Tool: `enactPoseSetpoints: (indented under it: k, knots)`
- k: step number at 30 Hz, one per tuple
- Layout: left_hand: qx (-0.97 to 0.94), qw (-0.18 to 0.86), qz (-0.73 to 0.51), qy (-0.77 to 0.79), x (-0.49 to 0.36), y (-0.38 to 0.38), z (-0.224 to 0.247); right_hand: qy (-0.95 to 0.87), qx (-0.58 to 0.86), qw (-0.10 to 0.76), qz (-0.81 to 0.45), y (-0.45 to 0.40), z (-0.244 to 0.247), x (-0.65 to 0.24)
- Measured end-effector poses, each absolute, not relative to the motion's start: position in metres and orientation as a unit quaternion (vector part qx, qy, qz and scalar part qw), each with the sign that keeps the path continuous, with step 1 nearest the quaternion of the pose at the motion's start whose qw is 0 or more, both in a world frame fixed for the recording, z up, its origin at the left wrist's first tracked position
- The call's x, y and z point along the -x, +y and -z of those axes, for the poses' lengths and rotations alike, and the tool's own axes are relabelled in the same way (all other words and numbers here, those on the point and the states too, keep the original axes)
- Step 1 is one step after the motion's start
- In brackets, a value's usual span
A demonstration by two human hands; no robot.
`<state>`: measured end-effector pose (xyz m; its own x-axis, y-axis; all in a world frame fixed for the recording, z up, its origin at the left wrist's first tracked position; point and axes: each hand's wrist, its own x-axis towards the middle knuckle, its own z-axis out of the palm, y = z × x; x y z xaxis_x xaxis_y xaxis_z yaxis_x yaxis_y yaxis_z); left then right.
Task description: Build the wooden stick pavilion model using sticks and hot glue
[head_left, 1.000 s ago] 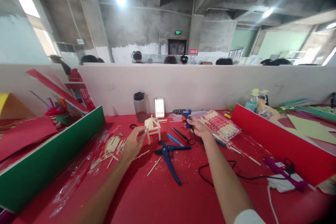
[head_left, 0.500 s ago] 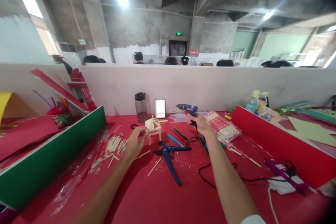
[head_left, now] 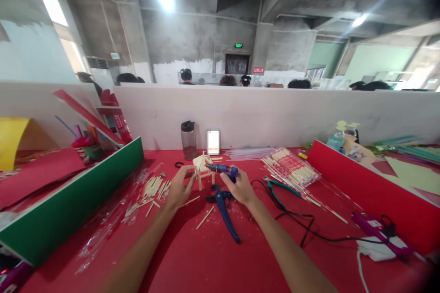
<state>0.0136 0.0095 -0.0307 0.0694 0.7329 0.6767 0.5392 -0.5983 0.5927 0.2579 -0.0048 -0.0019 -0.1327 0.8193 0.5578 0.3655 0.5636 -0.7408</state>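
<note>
Grey concrete walls and a white partition [head_left: 165, 116] back a red work table [head_left: 192, 263]; clock positions are taken about the small wooden stick model [head_left: 203, 165]. Far left, a green board [head_left: 85, 190] stands on edge from 9 toward 8 o'clock. Loose wooden sticks [head_left: 154, 187] lie at 8 o'clock, clear plastic film beside them. Also at 8 o'clock, close in, the left hand [head_left: 180, 188] has its fingers half curled, thumb and fingertips at the model's left side; whether they grip it cannot be told. A dark-lidded bottle [head_left: 189, 139] stands at 11 o'clock. The model stands upright on its posts, between the two hands. A blue-handled cutter [head_left: 225, 215] lies at 5 o'clock. At 4 o'clock, the right hand [head_left: 241, 187] has its fingers wrapped round a blue glue gun [head_left: 225, 170], nozzle aimed toward 9 o'clock and overlapping the model in view; contact cannot be confirmed. Green-handled pliers [head_left: 283, 186] lie between 3 and 4 o'clock, past the right hand. Bagged sticks [head_left: 292, 167] lie at 3 o'clock. Far right, a red board [head_left: 371, 197] stands on edge, and a purple glue gun [head_left: 381, 233] lies at 4 o'clock.
</note>
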Motion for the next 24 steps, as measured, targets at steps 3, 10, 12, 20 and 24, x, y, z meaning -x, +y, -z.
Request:
enactPoseSetpoints:
  k: [3,10,12,20,24]
  knots:
    - [-0.726,0.101,-0.522,0.436,-0.016,0.006,0.027,-0.725,0.414,0.519,-0.185,-0.006,0.007,-0.254]
    - [-0.728,0.117,-0.516,0.437,-0.018,0.006,0.027,-0.723,0.426,0.521,-0.157,-0.007,0.013,-0.253]
    - [-0.728,0.119,-0.515,0.437,-0.017,0.007,0.029,-0.723,0.428,0.52,-0.154,-0.006,0.014,-0.254]
    - [-0.732,0.108,-0.518,0.43,-0.017,0.006,0.027,-0.738,0.441,0.496,-0.122,-0.004,0.019,-0.251]
    - [-0.734,0.106,-0.518,0.427,-0.018,0.006,0.027,-0.742,0.453,0.484,-0.097,-0.004,0.02,-0.247]
